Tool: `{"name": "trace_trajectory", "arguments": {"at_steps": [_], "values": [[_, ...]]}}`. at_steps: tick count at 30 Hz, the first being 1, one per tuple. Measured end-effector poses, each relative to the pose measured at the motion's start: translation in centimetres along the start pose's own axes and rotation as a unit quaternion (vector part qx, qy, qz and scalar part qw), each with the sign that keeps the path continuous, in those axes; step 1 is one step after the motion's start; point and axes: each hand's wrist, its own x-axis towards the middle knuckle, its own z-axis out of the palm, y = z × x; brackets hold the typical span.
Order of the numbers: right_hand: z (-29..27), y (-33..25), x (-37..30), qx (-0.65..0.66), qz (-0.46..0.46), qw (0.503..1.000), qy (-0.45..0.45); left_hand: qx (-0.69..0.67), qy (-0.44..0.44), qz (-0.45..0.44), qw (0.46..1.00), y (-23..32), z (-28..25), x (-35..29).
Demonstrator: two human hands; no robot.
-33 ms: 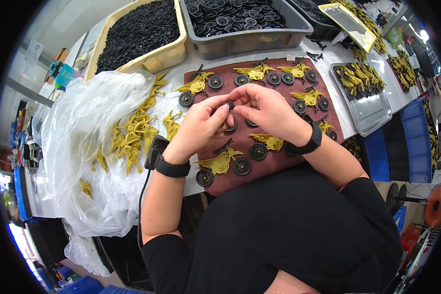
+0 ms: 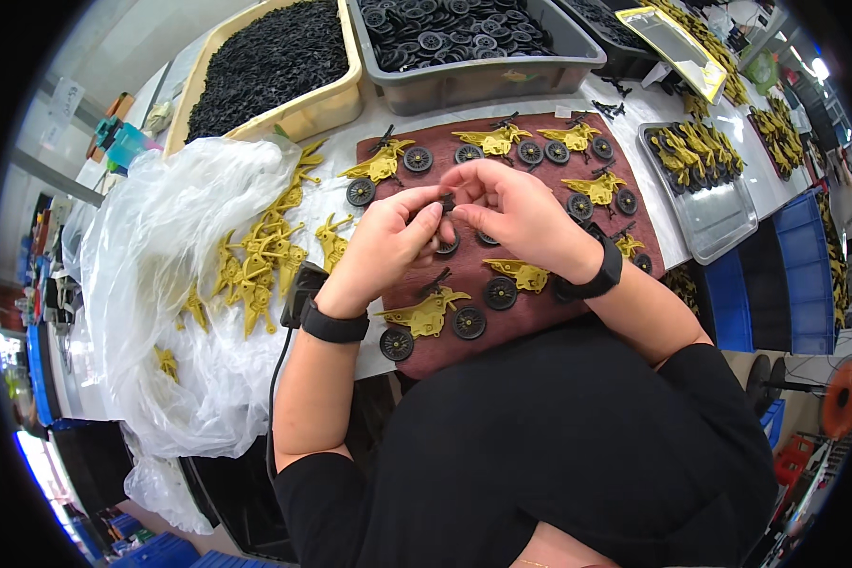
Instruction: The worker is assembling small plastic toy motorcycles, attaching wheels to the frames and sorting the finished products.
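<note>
Over a dark red mat [image 2: 516, 325], my two hands meet near its middle. My left hand [image 2: 388, 241] pinches a small black plastic part [image 2: 448, 203] between thumb and fingers. Right against it, the fingers of my right hand [image 2: 530, 216] are curled together; whatever they grip is hidden. Yellow toy motorbike bodies [image 2: 428, 312] lie in rows on the mat, each with black spoked wheels [image 2: 469, 322] and thin black pieces beside it. My hands cover part of the middle row, and a wheel [image 2: 448, 244] shows below the left fingertips.
Loose yellow bodies [image 2: 256, 270] lie left beside a crumpled clear plastic bag [image 2: 180, 208]. At the back stand a cream bin [image 2: 352, 57] of small black parts and a grey bin [image 2: 483, 80] of wheels. A clear tray [image 2: 719, 227] at right holds assembled toys.
The small black part between my fingertips is turned slightly. My hands and the laid-out pieces keep nearly the same places.
</note>
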Motion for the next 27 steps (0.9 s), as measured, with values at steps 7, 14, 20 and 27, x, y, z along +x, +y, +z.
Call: {"name": "trace_trajectory", "arguments": {"at_steps": [7, 14, 20, 27], "values": [[0.4, -0.1, -0.2, -0.136, -0.098, 0.982, 0.089, -0.097, 0.042, 0.008, 0.994, -0.3, 0.1, -0.2], [1.4, -0.5, -0.2, -0.167, -0.078, 0.979, 0.091, -0.127, 0.137, 0.021, 0.982, 1.7, -3.5, -0.5], [3.5, 1.4, 0.4, -0.321, -0.167, 0.932, 0.031, 0.466, 0.216, 0.130, 0.848, -0.9, -4.7, 0.4], [5.5, 2.7, 1.6, -0.409, -0.105, 0.906, -0.026, 0.574, 0.172, 0.032, 0.800, -2.3, -3.8, 0.6]]}}
